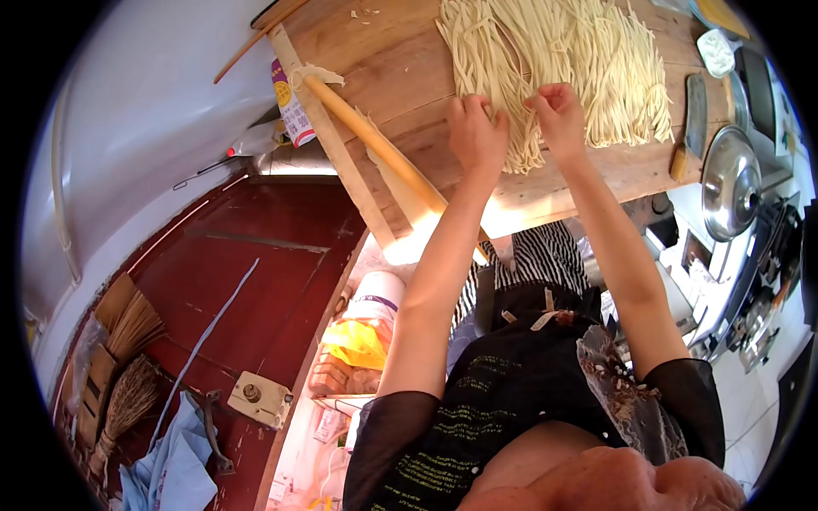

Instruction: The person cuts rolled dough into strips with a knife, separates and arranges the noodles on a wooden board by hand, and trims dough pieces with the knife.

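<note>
Left hand (479,136): fingers bent inward, thumb close by, small gap at most, at near ends of noodles (605,72); any strand held, cannot tell. Right hand (560,123): thumb and forefinger almost meeting, other fingers curled, just right of the left, over the same near ends; maybe a strand between tips, cannot tell for sure. Noodles in long loose rows on wooden counter (383,60), running far to near, near ends uneven. Possible trouble: soft strands stretching or snapping if tugged by one end; neighbours dragging along if stuck together; ends slipping over the counter's near edge if drawn too close. Just right of noodles, knife (695,111), handle nearward; cut risk if reaching right carelessly. Past that, metal lid (729,180). To the left, rolling pin (375,140), slanting nearward, liable to roll if bumped by left forearm.
</note>
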Demonstrator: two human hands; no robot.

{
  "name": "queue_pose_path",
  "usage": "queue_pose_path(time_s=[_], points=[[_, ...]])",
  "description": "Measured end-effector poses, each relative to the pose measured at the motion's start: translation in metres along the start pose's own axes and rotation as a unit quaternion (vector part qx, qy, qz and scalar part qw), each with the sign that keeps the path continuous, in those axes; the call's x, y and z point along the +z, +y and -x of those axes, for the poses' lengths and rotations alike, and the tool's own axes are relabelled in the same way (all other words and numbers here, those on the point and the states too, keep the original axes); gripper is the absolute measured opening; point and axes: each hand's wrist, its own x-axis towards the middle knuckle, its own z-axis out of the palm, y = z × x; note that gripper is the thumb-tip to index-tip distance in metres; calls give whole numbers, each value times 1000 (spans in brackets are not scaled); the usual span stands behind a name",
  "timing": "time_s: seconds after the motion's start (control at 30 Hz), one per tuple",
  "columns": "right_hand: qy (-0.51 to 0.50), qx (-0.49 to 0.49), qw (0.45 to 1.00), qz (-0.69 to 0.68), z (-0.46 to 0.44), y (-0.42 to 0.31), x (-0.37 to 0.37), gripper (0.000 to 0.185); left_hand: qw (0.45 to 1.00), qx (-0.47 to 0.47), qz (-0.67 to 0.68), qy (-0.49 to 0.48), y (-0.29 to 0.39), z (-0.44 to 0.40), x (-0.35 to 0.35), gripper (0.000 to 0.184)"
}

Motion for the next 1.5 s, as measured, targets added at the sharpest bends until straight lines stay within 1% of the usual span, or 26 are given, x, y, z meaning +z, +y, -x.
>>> queue_pose_path(time_s=[0.03,0.13,0.17,0.23,0.3,0.33,0.4,0.43,0.5,0.53,0.6,0.63,0.73,0.8,0.83,0.9,0.93,0.97,1.03,1.07,1.13,1.27,1.33,1.37,1.43,1.5], points=[[1,0,1000,0,0,3,-1,21,1000,0,-16,10,1,-1,1,24],[-88,62,994,-14,2,-1,1,21,1000,-14,18,1,-10,-4,1,25],[-121,62,990,39,2,-5,5,22,1000,-13,16,1,-15,-5,1,25],[-151,65,982,91,3,-17,9,23,967,-113,222,-51,-19,-7,1,20],[-187,72,964,174,3,-26,13,26,951,-123,276,-60,-17,-6,0,18],[-186,73,964,173,3,-25,14,26,932,-133,331,-69,-15,-6,-2,16],[-203,80,973,71,4,-19,15,27,925,-156,336,-84,-6,-4,-10,14],[-203,81,973,71,3,-15,14,27,917,-177,343,-98,-3,-4,-14,11],[-129,79,988,30,0,-9,6,25,899,-189,382,-100,-9,-4,-15,13],[-129,80,988,30,-4,-7,2,25,879,-201,420,-100,-12,-4,-16,14],[40,145,981,-124,-10,-6,-5,22,862,-228,450,-60,-16,-4,-19,16],[40,145,981,-124,-11,-7,-7,22,841,-253,478,-20,-16,-2,-22,19],[47,115,976,-176,-6,-12,-9,20,834,-241,495,-12,-15,2,-24,23],[-36,120,980,-153,2,-17,-4,24,833,-242,497,-16,-10,5,-19,23],[-36,119,980,-153,3,-15,0,24,832,-243,499,-20,-9,6,-17,22],[-108,146,982,-47,2,-15,8,27,808,-273,521,-34,-8,5,-16,22],[-142,67,981,113,0,-19,7,31,783,-304,541,-46,-6,5,-16,21],[-143,68,981,113,-2,-22,7,31,783,-304,541,-46,-6,5,-16,21],[-238,115,933,243,-1,-44,9,34,743,-333,576,-75,-5,4,-19,18],[-237,115,934,242,-1,-39,11,34,743,-333,576,-75,-6,3,-20,18],[-216,109,968,69,3,-27,16,34,729,-341,583,-113,-7,1,-22,15],[-224,103,969,7,5,-18,14,34,754,-331,549,-143,2,-5,-28,13],[-226,96,967,62,6,-25,11,30,793,-331,489,-149,4,-8,-25,13],[-227,95,967,62,6,-29,9,30,793,-331,490,-148,5,-8,-24,13],[-212,-3,948,236,8,-40,6,26,830,-296,459,-113,7,-8,-21,12],[-217,-15,946,242,8,-40,5,25,840,-285,448,-111,6,-9,-20,12]])
